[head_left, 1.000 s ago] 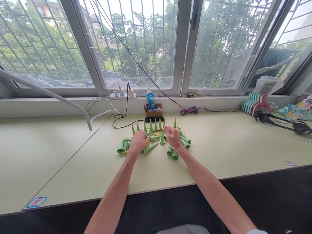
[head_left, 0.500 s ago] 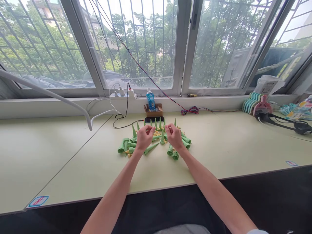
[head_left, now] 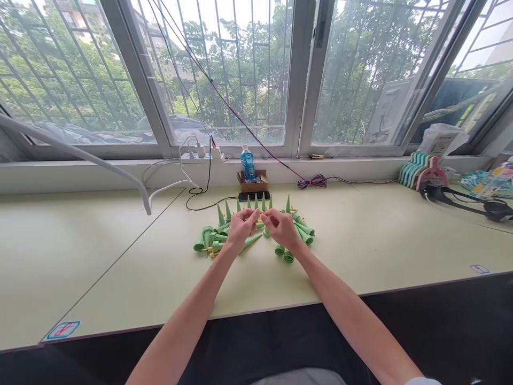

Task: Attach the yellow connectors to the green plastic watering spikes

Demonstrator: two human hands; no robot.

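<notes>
Above the middle of the pile, my left hand (head_left: 242, 231) and my right hand (head_left: 282, 231) meet with pinched fingertips. Something small and yellowish seems to sit between the tips, too small and covered to name. Green plastic cones stand upright behind my hands, among them a cone (head_left: 287, 203) at the right and a cone (head_left: 220, 215) at the left. Green hollow spikes lie about, such as a spike (head_left: 251, 243) below my left hand and an open-ended piece (head_left: 288, 256) below my right. A yellow nozzle-like piece (head_left: 212, 255) lies at the left. My right hand partly hides one cone base.
Behind the pile lie a phone (head_left: 254, 196) and a small cardboard box (head_left: 254, 187) with a blue-labelled bottle (head_left: 248, 164). Cables (head_left: 312, 182) and a power strip (head_left: 196, 158) run along the sill. Black headgear (head_left: 465, 200) and pastel hangers (head_left: 425, 170) are at the right.
My two hands have come together, the right moving left and the left slightly right, so their fingertips now meet. The green cone between them is now mostly covered.
</notes>
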